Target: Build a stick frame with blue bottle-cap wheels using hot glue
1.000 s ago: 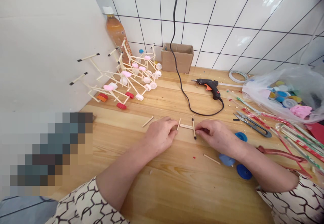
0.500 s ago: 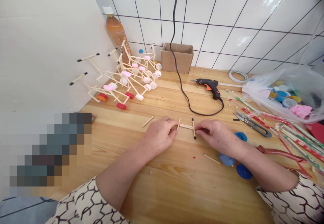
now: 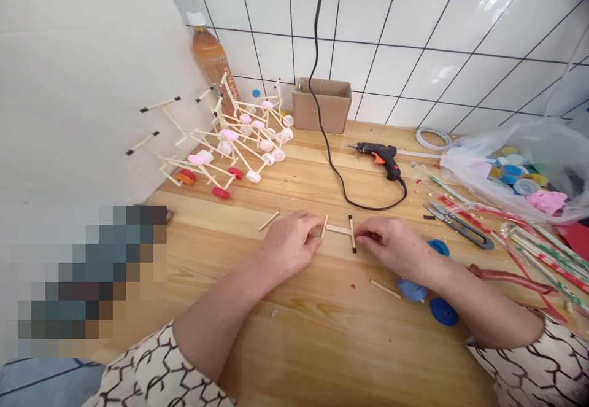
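A small H-shaped wooden stick frame [image 3: 338, 230] lies on the table between my hands. Its right crossbar has black tips, and a plain short stick [image 3: 324, 226] stands across its left end. My left hand [image 3: 292, 242] is closed, thumb and fingers pinching that plain stick. At the black-tipped crossbar [image 3: 352, 234], the fingertips of my right hand [image 3: 391, 244] are drawn together against it; their exact grip is partly hidden. One loose stick [image 3: 269, 220] rests left of my left hand, another stick [image 3: 385, 289] below my right. Blue bottle caps [image 3: 444, 312] sit by my right forearm.
Several stick cars with cap wheels [image 3: 221, 193] stand at the back left, before a drink bottle [image 3: 211, 54]. A cardboard box [image 3: 322, 109], a corded glue gun [image 3: 380, 152], snips [image 3: 460, 226], red-handled pliers [image 3: 515, 277] and a bag of caps [image 3: 519, 174] lie beyond and rightward.
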`<state>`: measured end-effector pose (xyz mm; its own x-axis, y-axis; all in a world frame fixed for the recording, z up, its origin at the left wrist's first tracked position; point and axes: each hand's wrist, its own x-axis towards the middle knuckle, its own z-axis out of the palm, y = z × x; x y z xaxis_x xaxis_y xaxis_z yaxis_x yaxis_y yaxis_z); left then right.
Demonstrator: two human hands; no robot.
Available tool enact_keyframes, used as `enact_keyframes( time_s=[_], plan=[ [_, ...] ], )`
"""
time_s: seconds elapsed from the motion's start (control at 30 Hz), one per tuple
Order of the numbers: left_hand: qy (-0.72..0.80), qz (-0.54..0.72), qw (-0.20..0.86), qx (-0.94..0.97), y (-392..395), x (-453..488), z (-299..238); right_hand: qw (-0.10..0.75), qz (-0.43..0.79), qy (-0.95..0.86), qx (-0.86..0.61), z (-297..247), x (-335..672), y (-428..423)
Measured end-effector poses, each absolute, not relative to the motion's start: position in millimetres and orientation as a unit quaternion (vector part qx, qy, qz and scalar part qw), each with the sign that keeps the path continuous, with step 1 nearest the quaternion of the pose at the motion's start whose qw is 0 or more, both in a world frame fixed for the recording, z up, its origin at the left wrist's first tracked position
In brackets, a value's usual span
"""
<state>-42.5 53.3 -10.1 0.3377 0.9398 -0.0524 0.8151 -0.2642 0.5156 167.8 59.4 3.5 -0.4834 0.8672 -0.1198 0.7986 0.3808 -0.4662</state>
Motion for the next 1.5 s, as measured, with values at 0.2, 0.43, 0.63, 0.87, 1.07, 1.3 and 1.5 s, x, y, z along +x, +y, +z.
enact_keyframes(
  time_s=[0.2, 0.43, 0.63, 0.87, 1.07, 1.3, 1.5],
  plan=[
    [0.564, 0.142, 0.233, 0.780, 55, -45, -9, 0.084, 0.217, -0.827, -0.511, 5, 171, 61],
    [0.565, 0.153, 0.240, 0.774, 56, -47, -8, 0.097, 0.206, -0.826, -0.515, 5, 177, 64],
    [0.560, 0.153, 0.229, 0.781, 56, -48, -11, 0.085, 0.201, -0.832, -0.510, 7, 172, 59],
    [0.445, 0.181, 0.189, 0.856, 63, -46, -13, 0.009, 0.079, -0.869, -0.488, 8, 160, 45],
    [0.351, 0.205, 0.188, 0.894, 73, -42, -21, -0.002, 0.040, -0.875, -0.482, 7, 155, 45],
    [0.348, 0.287, 0.211, 0.867, 71, -36, -36, 0.006, 0.044, -0.858, -0.512, 3, 166, 57],
    [0.314, 0.341, 0.225, 0.857, 63, -22, -43, 0.016, 0.046, -0.853, -0.519, 1, 183, 67]
  ],
)
